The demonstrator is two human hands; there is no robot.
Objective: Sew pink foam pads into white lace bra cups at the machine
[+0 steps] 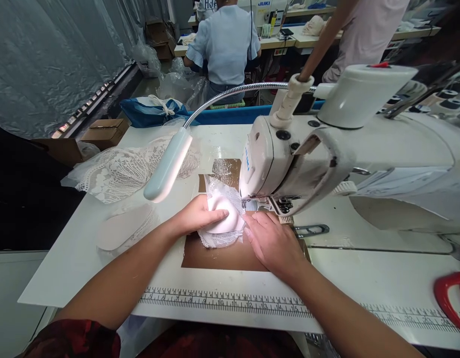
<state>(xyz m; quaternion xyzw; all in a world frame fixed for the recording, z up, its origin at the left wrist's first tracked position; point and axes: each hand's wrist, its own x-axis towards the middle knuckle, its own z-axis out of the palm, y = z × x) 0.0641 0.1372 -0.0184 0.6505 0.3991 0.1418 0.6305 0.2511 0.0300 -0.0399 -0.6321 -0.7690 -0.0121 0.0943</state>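
A white padded cup edged with lace (223, 219) lies on a brown patch of the table, right at the needle of a white sewing machine (289, 159). My left hand (198, 215) rests on the cup's left side, fingers curled over it and pressing it down. My right hand (272, 243) lies flat on the cup's right edge, fingers stretched toward the presser foot. The needle area is partly hidden by the machine head.
A gooseneck lamp (166, 166) hangs over the table's left. A pile of white lace (118, 171) and a flat cup piece (121, 226) lie to the left. A ruler strip (222, 301) runs along the front edge. Two people are at benches behind. Red handle (448, 296) at right.
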